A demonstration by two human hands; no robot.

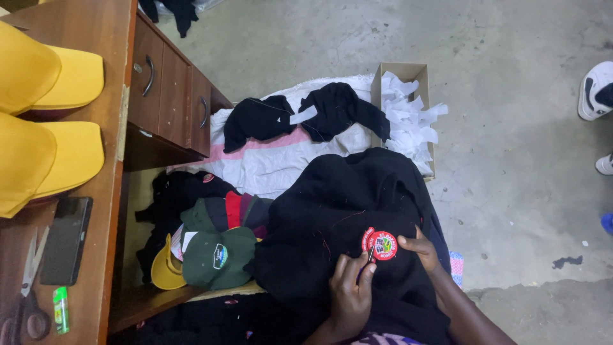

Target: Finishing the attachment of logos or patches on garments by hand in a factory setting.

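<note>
A black garment (345, 204) lies spread over my lap. Sewn on it is a round red patch (381, 245). My left hand (350, 291) pinches a small thin tool (370, 257) whose tip touches the patch's left edge. My right hand (423, 250) rests on the fabric at the patch's right edge, with its fingers pressing the cloth. Both forearms enter from the bottom of the head view.
At the left, a wooden desk (102, 191) carries two yellow caps (51, 76), a phone (66, 239), scissors (29, 287) and a green lighter (60, 310). Green (217, 259) and yellow caps sit on a low shelf. A cardboard box (408, 70) holds white strips. Another person's shoe (597, 89) shows far right.
</note>
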